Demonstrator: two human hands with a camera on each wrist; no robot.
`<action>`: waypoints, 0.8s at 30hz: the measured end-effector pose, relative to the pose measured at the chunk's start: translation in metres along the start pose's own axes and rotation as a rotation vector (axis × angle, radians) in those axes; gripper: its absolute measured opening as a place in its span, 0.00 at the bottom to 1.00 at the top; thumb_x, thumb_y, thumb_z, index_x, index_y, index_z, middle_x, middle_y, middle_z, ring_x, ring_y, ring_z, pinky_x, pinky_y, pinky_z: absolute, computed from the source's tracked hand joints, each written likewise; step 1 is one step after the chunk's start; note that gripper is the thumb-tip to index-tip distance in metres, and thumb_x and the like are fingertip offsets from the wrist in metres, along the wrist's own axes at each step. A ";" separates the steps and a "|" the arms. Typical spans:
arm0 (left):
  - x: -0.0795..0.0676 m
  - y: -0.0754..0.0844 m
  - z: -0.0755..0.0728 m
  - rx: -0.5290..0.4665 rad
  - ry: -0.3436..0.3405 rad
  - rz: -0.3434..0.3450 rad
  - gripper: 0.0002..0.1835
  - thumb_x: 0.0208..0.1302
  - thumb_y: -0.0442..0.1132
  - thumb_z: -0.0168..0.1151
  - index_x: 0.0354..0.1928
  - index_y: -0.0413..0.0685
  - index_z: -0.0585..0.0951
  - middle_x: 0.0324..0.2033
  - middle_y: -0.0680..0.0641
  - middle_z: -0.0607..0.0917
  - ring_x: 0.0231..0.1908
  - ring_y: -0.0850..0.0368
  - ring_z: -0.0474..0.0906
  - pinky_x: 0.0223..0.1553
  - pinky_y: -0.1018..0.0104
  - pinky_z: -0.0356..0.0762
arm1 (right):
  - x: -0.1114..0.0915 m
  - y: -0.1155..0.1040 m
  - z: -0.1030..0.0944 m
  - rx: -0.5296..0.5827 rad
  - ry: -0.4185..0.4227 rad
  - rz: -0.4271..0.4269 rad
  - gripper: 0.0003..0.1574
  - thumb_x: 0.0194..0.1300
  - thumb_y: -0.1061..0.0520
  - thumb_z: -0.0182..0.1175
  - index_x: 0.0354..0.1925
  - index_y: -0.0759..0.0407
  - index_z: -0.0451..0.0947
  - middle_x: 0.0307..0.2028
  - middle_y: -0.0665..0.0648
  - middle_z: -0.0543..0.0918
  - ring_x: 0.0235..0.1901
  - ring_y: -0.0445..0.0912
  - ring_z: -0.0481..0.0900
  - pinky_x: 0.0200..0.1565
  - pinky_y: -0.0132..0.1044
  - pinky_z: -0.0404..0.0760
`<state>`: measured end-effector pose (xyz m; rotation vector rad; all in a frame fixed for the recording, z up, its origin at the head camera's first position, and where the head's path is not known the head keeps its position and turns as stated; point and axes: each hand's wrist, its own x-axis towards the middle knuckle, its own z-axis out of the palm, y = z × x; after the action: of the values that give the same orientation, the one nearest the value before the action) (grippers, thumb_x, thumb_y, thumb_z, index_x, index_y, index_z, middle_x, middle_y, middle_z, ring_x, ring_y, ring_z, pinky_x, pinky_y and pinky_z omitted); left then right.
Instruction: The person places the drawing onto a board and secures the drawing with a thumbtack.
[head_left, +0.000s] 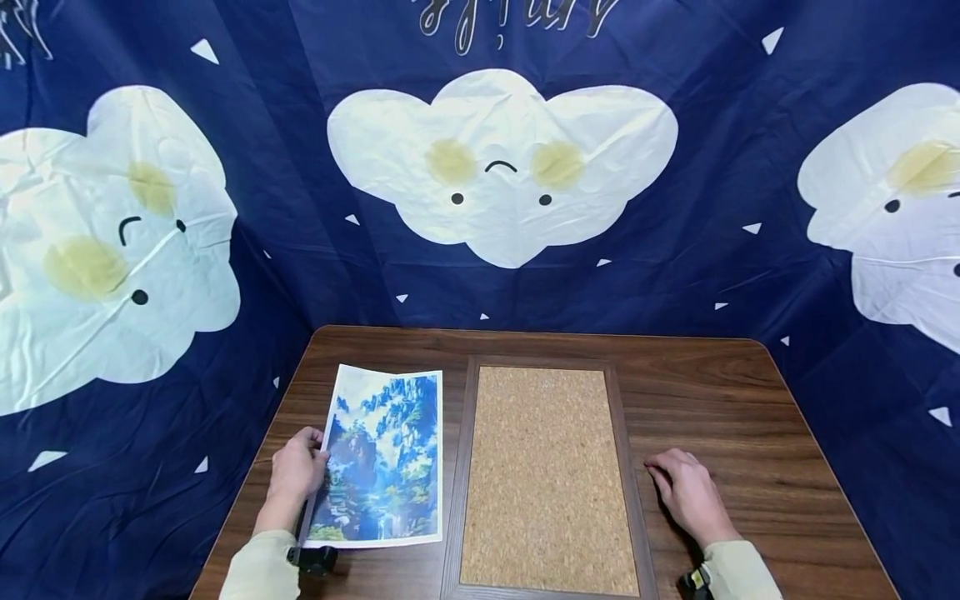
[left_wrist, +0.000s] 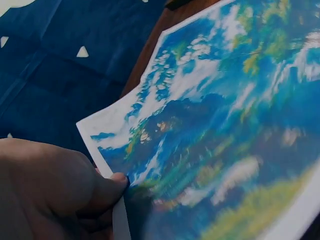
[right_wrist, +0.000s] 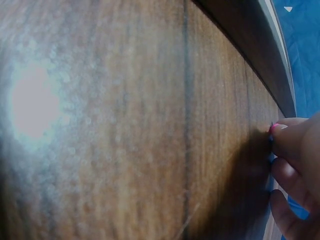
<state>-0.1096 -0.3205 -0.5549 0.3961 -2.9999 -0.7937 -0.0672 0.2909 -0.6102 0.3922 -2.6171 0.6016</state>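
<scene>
Left hand (head_left: 296, 468) gripping a landscape print (head_left: 388, 462) by its left edge, right hand (head_left: 690, 496) pinching a small pink object (right_wrist: 273, 128), framed corkboard (head_left: 549, 483) between them on the tabletop (head_left: 712, 400)

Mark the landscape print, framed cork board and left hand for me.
Landscape print (head_left: 386, 461): head view, middle of its printed face.
Framed cork board (head_left: 550, 482): head view, middle of its cork surface.
Left hand (head_left: 296, 468): head view, back of the hand.
</scene>
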 end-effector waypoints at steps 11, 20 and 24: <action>-0.001 -0.003 -0.014 -0.145 -0.053 -0.090 0.12 0.72 0.31 0.63 0.53 0.33 0.78 0.33 0.39 0.89 0.29 0.50 0.82 0.38 0.53 0.72 | 0.000 0.000 0.000 -0.005 -0.006 0.016 0.12 0.54 0.70 0.76 0.33 0.56 0.88 0.33 0.51 0.87 0.36 0.49 0.84 0.38 0.50 0.83; -0.004 0.005 -0.019 -0.253 -0.089 -0.104 0.13 0.73 0.30 0.63 0.56 0.34 0.77 0.29 0.42 0.89 0.25 0.55 0.80 0.31 0.60 0.73 | -0.001 0.001 0.001 -0.009 -0.003 0.015 0.13 0.53 0.71 0.76 0.33 0.56 0.89 0.32 0.50 0.87 0.36 0.49 0.84 0.38 0.50 0.83; -0.007 0.012 -0.019 -0.290 -0.117 -0.092 0.14 0.73 0.30 0.62 0.56 0.33 0.77 0.27 0.44 0.88 0.24 0.55 0.80 0.28 0.60 0.75 | -0.001 -0.001 0.000 -0.004 0.000 0.007 0.13 0.52 0.71 0.76 0.33 0.55 0.89 0.32 0.50 0.87 0.36 0.49 0.84 0.38 0.49 0.83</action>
<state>-0.1045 -0.3177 -0.5321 0.4947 -2.9202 -1.2805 -0.0659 0.2903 -0.6105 0.3821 -2.6200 0.5992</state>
